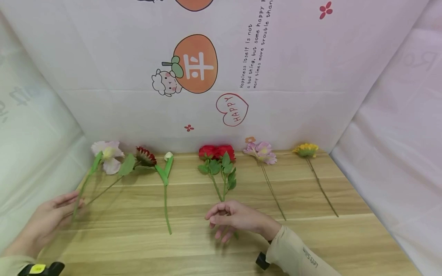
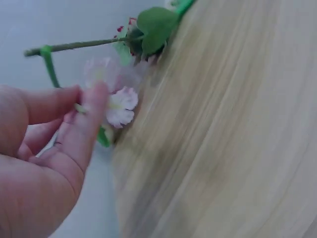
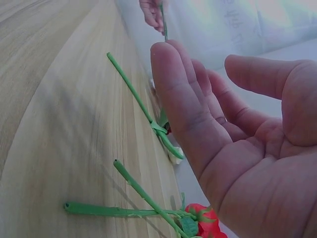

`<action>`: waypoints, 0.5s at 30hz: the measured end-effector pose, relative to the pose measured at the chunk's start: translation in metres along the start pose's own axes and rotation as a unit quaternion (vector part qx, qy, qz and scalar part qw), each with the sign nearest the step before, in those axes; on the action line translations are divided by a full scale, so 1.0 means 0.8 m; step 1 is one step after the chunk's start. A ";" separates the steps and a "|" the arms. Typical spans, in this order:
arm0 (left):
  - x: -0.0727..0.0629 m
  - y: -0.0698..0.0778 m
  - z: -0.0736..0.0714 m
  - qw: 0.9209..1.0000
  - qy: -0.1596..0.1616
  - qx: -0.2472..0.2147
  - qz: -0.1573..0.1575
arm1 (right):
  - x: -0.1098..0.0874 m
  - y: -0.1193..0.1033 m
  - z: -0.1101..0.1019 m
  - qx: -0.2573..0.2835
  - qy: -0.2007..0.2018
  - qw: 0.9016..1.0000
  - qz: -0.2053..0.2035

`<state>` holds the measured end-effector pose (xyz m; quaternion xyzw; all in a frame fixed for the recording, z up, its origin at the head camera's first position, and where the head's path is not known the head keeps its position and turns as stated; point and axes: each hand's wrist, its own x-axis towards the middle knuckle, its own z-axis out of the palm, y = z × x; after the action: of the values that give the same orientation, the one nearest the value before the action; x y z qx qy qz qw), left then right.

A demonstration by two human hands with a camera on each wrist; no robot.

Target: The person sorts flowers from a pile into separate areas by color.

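At the table's left side my left hand (image 1: 51, 218) pinches a green flower stem (image 2: 51, 69) between thumb and fingers. A pale pink and white flower (image 1: 108, 152) is at the upper end of that stem in the head view. Beside it, a dark red flower (image 1: 146, 156) has its thin stem (image 2: 84, 45) running back toward the same hand, crossing the green one. My right hand (image 1: 238, 220) hovers over the lower stems of two red roses (image 1: 216, 152). Its fingers (image 3: 173, 89) are loosely bent, the palm faces the wrist camera, and it holds nothing.
A white tulip-like bud (image 1: 168, 156) with a green stem lies between the hands. To the right are a lilac flower (image 1: 263, 152) and a yellow flower (image 1: 306, 150). White cloth (image 1: 286, 96) walls off the wooden table (image 1: 131, 245) at the back and both sides.
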<state>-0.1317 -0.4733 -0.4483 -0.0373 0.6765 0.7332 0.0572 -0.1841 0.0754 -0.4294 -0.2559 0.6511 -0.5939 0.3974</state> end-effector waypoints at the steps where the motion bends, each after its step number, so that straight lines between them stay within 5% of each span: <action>1: -0.001 -0.003 0.001 0.998 -0.017 -0.062 0.010 | 0.000 0.000 0.000 0.000 -0.001 1.000 0.000; 4: -0.004 -0.007 0.006 0.978 -0.067 -0.195 0.027 | 0.001 0.000 0.001 0.000 -0.002 1.000 0.002; 6: -0.005 -0.009 0.011 0.969 -0.082 -0.231 0.031 | 0.001 0.000 0.001 0.001 -0.003 1.000 0.003; 15: -0.010 -0.013 0.027 0.970 -0.067 -0.234 0.019 | 0.000 0.003 0.001 0.005 -0.016 1.000 0.003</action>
<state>-0.1220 -0.4514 -0.4559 0.0126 0.4809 0.8732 0.0785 -0.1834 0.0756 -0.4314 -0.2618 0.6426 -0.5915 0.4106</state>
